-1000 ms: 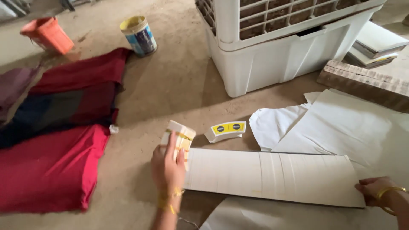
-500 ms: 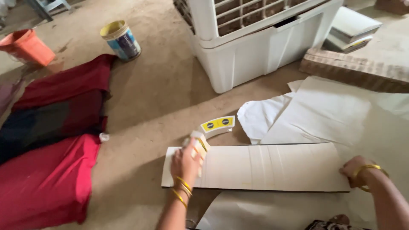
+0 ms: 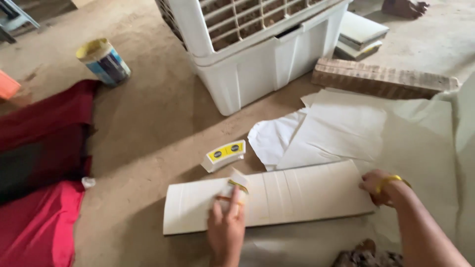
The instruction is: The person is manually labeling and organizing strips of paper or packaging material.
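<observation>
Now the left hand's fingers (image 3: 232, 200) pinch a small pad (image 3: 237, 182) over the cardboard sheet (image 3: 297, 195).

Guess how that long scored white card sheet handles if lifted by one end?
Likely light: the white card sheet lies thin and flat. Probably bends along its scored lines, so it would sag. Right hand pins one end, left hand presses the middle.
</observation>
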